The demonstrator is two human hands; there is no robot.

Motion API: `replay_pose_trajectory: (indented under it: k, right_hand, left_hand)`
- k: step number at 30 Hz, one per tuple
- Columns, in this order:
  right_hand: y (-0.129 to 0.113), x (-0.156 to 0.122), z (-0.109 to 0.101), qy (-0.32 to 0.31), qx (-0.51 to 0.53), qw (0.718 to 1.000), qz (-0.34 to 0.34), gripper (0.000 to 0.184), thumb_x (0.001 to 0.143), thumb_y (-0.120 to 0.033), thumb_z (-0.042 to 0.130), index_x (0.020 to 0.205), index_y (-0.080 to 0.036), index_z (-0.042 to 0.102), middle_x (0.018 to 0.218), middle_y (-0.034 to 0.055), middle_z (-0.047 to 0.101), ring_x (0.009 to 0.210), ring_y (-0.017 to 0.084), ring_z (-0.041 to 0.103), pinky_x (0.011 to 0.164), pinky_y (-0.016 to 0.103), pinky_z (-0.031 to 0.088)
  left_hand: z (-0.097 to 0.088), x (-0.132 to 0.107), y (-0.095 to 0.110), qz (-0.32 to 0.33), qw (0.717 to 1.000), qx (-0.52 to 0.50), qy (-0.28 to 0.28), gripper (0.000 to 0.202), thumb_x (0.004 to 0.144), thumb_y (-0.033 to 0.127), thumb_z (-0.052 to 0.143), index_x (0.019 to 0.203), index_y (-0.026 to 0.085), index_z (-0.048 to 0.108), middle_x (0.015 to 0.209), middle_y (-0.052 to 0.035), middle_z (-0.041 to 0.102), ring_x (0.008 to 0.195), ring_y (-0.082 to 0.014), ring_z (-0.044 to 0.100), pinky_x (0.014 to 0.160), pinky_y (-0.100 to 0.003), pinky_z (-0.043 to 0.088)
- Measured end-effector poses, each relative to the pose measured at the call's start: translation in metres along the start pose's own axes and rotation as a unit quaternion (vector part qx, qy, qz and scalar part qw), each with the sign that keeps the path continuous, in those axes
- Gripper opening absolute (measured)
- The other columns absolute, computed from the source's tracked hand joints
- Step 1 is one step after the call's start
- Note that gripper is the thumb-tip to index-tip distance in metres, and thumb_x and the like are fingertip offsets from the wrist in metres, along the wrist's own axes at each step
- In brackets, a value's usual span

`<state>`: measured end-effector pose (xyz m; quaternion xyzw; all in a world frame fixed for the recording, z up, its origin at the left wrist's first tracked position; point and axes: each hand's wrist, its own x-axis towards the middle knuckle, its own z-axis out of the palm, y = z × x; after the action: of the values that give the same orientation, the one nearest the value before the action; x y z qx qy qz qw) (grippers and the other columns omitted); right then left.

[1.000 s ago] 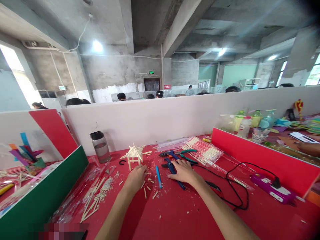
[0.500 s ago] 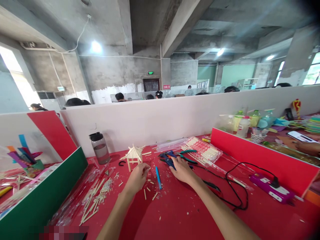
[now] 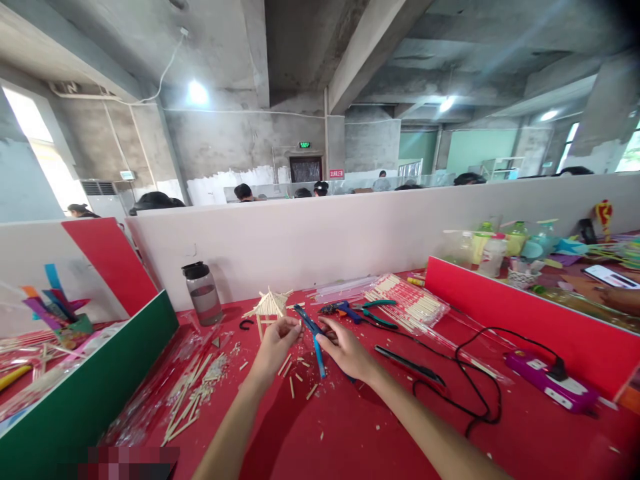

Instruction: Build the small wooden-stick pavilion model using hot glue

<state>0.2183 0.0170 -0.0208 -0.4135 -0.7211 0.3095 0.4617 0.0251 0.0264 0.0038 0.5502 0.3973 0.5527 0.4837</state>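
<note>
My left hand (image 3: 274,344) is closed in a pinch on a short wooden stick (image 3: 295,325), held just above the red table (image 3: 350,433). My right hand (image 3: 346,351) grips blue-handled cutters (image 3: 306,317), whose tip points at the stick in the left hand. A small wooden pavilion model (image 3: 270,307) stands right behind the left hand. A blue pen (image 3: 319,360) lies on the table between the two hands. Cut stick bits are scattered below them.
A dark water bottle (image 3: 203,293) stands at the back left. A glue gun (image 3: 344,309), green-handled pliers (image 3: 379,313), a pack of sticks (image 3: 407,303), a black cable (image 3: 475,387) and a purple power strip (image 3: 550,381) lie right. Loose sticks (image 3: 193,393) lie left. Red and green dividers flank the table.
My right hand picked the blue cutters up off the table and brought them left to the stick. My left hand rose from the table with the stick pinched.
</note>
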Motion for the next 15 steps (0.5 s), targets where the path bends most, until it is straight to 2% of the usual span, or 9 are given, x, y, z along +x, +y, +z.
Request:
replay_pose_trajectory:
  k: [4,9,15]
  right_hand:
    - [-0.008,-0.003,0.002,-0.015,-0.014,0.999,-0.031,0.043,0.094,-0.043,0.050,0.129,-0.018,0.056,0.122,0.0118,0.064,0.111,0.025,0.061,0.094,0.038,0.050]
    - [-0.013,-0.005,-0.001,-0.043,-0.016,0.998,-0.043,0.040,0.095,-0.043,0.049,0.127,-0.021,0.060,0.115,0.0098,0.067,0.105,0.024,0.063,0.092,0.037,0.051]
    - [-0.012,-0.005,-0.001,-0.053,-0.005,0.997,-0.051,0.043,0.097,-0.046,0.046,0.130,-0.021,0.059,0.119,0.0107,0.065,0.110,0.024,0.061,0.096,0.039,0.048]
  left_hand:
    - [0.002,0.001,-0.003,-0.022,0.999,-0.040,0.006,0.042,0.060,0.047,0.083,0.079,0.013,0.066,0.071,-0.0009,0.065,0.063,-0.0106,0.057,0.066,-0.023,0.047]
    - [0.002,0.002,-0.003,-0.032,0.997,-0.069,0.031,0.042,0.058,0.045,0.085,0.077,0.014,0.064,0.066,0.0022,0.061,0.056,-0.0070,0.052,0.062,-0.020,0.045]
    - [0.002,0.002,-0.001,-0.035,0.995,-0.080,0.047,0.041,0.059,0.043,0.084,0.076,0.016,0.058,0.068,0.0023,0.063,0.059,-0.0082,0.056,0.061,-0.019,0.044]
